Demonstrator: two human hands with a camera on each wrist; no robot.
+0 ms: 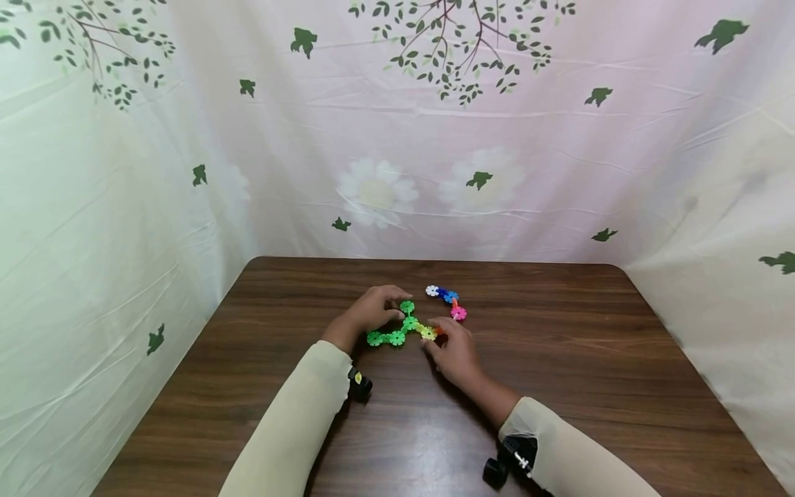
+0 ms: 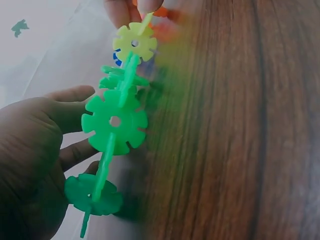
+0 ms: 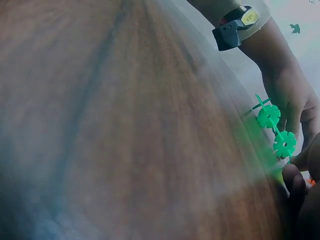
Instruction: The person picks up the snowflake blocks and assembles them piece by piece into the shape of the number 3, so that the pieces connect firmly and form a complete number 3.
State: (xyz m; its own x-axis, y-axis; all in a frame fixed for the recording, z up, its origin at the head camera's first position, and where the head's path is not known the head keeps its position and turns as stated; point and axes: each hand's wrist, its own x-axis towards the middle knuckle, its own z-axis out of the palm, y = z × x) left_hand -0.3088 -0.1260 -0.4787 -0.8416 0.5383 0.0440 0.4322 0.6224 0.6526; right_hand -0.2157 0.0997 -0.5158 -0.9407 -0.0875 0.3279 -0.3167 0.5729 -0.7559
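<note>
A chain of interlocking flower-shaped plastic discs [image 1: 396,337] lies on the brown table, with green, yellow and orange pieces. At its yellow end, my right hand [image 1: 458,352] pinches a yellow disc [image 2: 135,43] between thumb and fingertips. My left hand [image 1: 371,310] is around the upper green disc [image 1: 406,306], its fingers loosely curved. In the left wrist view, that hand's fingers [image 2: 75,152] reach behind a green disc [image 2: 114,121], and their tips are partly hidden. The right wrist view catches green discs [image 3: 284,144] beside the right fingertips.
Beyond the right hand, a curved run of white, blue, orange and pink discs [image 1: 450,297] lies on the wooden table [image 1: 559,359]; the right hand hides whether it joins the chain. A printed curtain [image 1: 428,138] hangs behind the table's far edge.
</note>
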